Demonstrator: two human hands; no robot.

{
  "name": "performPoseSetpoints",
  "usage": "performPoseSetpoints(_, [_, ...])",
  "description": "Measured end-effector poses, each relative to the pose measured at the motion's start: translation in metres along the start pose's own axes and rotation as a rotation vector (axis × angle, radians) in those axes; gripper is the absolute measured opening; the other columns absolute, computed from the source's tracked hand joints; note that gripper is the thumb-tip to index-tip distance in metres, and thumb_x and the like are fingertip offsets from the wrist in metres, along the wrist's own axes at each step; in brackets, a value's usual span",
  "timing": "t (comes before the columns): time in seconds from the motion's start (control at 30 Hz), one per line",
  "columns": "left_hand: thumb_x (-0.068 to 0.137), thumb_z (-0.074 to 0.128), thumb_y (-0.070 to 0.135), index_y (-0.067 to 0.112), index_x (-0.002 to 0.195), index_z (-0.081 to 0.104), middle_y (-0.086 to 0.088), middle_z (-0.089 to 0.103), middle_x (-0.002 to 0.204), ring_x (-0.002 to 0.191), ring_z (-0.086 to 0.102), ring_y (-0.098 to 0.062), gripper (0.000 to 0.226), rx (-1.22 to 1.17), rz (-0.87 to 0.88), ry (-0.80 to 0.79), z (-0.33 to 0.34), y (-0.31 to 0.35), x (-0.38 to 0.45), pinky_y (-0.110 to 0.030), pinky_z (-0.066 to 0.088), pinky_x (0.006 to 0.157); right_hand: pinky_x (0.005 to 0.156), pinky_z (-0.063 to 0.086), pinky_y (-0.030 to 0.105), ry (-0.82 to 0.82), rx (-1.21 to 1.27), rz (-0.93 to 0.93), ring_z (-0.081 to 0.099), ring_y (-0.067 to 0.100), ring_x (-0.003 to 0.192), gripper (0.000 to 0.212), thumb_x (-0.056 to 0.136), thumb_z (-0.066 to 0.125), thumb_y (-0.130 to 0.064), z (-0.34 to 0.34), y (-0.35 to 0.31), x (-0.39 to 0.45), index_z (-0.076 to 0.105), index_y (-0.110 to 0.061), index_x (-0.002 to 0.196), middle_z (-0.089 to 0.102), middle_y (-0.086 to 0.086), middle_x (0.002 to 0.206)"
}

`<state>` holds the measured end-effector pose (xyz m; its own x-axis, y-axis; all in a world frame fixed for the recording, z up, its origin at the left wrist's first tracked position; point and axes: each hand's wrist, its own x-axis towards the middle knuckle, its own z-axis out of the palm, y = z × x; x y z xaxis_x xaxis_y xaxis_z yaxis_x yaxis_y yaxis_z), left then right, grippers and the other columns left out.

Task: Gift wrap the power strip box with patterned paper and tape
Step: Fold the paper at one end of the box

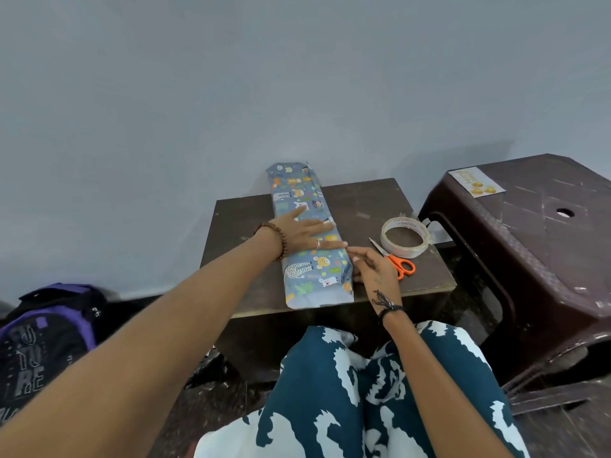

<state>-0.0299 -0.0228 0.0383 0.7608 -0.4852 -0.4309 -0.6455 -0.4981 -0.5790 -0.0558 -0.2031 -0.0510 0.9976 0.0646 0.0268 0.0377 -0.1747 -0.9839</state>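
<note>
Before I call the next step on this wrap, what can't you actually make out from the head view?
- Seam under the left hand: the flat palm covers that part of the wrapped box, so any tape there is hidden.
- Near end flap: the right hand blocks the box's right side.
- Far end of the box: too small to judge.
- Tape roll print: too small to read.
- Scissors: blades partly behind the right hand's fingers.
</note>
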Motion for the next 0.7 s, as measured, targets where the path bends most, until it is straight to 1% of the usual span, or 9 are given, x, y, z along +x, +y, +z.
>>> performPoseSetpoints(0.07, [0.091, 0.044, -0.004, 0.039, 0.141, -0.020, -0.005, -0.008, 0.156, 0.143, 0.009, -0.024, 0.092, -0.143, -0.133, -0.009, -0.002, 0.007, -0.008, -0.049, 0.017, 0.113, 0.067, 0.055, 0.022, -0.087, 0.122, 0.051, 0.064, 0.006, 0.066, 0.030, 0.095, 0.031, 0.010, -0.005, -0.006, -0.002, 0.055, 0.010, 0.114, 0.063, 0.008, 0.093])
performPoseSetpoints(0.13, [0.092, 0.039, -0.003, 0.040, 0.145, -0.007, -0.004, 0.003, 0.157, 0.140, 0.022, -0.026, 0.082, -0.388, -0.246, -0.028, -0.004, 0.017, -0.013, -0.043, 0.032, 0.105, 0.064, 0.052, 0.012, -0.174, 0.165, 0.059, 0.064, 0.000, 0.066, 0.037, 0.092, 0.026, 0.016, -0.009, -0.008, -0.005, 0.047, 0.011, 0.122, 0.060, 0.009, 0.103])
performPoseSetpoints(0.2, [0.094, 0.036, -0.001, 0.037, 0.146, 0.008, -0.002, 0.011, 0.156, 0.135, 0.033, -0.026, 0.071, -0.624, -0.351, -0.007, -0.007, 0.026, -0.014, -0.040, 0.042, 0.094, 0.073, 0.047, 0.005, -0.279, 0.052, 0.037, 0.061, 0.003, 0.088, 0.048, 0.086, 0.034, 0.021, -0.011, -0.010, -0.013, 0.043, 0.005, 0.130, 0.054, 0.011, 0.117])
performPoseSetpoints(0.27, [0.097, 0.031, 0.006, 0.033, 0.146, 0.019, -0.006, 0.019, 0.154, 0.132, 0.036, -0.028, 0.057, -0.777, -0.364, 0.037, -0.009, 0.039, -0.012, -0.041, 0.041, 0.097, 0.085, 0.039, 0.001, -0.373, -0.137, -0.079, 0.050, 0.011, 0.109, 0.062, 0.080, 0.047, 0.019, -0.011, -0.007, -0.021, 0.034, -0.002, 0.137, 0.048, 0.008, 0.128])
performPoseSetpoints(0.33, [0.100, 0.027, 0.013, 0.029, 0.146, 0.021, -0.011, 0.024, 0.151, 0.129, 0.039, -0.030, 0.049, -0.800, -0.329, 0.079, -0.012, 0.048, -0.011, -0.042, 0.037, 0.101, 0.093, 0.036, 0.007, -0.396, -0.259, -0.147, 0.045, 0.013, 0.117, 0.074, 0.080, 0.063, 0.004, -0.008, -0.002, -0.029, 0.026, -0.007, 0.142, 0.041, 0.005, 0.135])
performPoseSetpoints(0.43, [0.100, 0.028, 0.009, 0.030, 0.147, 0.016, -0.008, 0.014, 0.155, 0.132, 0.037, -0.029, 0.053, -0.818, -0.335, 0.059, -0.011, 0.045, -0.014, -0.039, 0.035, 0.102, 0.095, 0.044, 0.032, -0.274, -0.373, -0.219, 0.047, 0.017, 0.118, 0.083, 0.075, 0.076, -0.022, 0.004, 0.002, -0.037, 0.028, -0.009, 0.142, 0.041, 0.007, 0.132])
performPoseSetpoints(0.5, [0.099, 0.029, 0.007, 0.031, 0.147, 0.013, -0.005, 0.010, 0.156, 0.131, 0.038, -0.028, 0.057, -0.838, -0.345, 0.027, -0.011, 0.042, -0.014, -0.036, 0.036, 0.100, 0.089, 0.046, 0.037, -0.143, -0.479, -0.302, 0.050, 0.023, 0.112, 0.078, 0.075, 0.076, -0.030, 0.015, 0.004, -0.041, 0.035, -0.005, 0.137, 0.045, 0.009, 0.126])
performPoseSetpoints(0.6, [0.100, 0.028, 0.013, 0.030, 0.148, 0.011, -0.003, 0.008, 0.157, 0.128, 0.041, -0.028, 0.053, -0.809, -0.342, 0.006, -0.011, 0.040, -0.013, -0.033, 0.039, 0.094, 0.085, 0.045, 0.036, 0.005, -0.558, -0.357, 0.054, 0.027, 0.104, 0.065, 0.076, 0.072, -0.024, 0.028, 0.005, -0.042, 0.043, -0.002, 0.130, 0.051, 0.012, 0.118])
performPoseSetpoints(0.7, [0.102, 0.024, 0.027, 0.029, 0.148, 0.010, -0.003, 0.006, 0.157, 0.132, 0.036, -0.028, 0.048, -0.750, -0.334, -0.010, -0.010, 0.042, -0.009, -0.036, 0.037, 0.097, 0.083, 0.048, 0.039, 0.086, -0.536, -0.367, 0.058, 0.031, 0.101, 0.053, 0.078, 0.067, -0.011, 0.031, 0.003, -0.043, 0.048, 0.000, 0.127, 0.057, 0.014, 0.114])
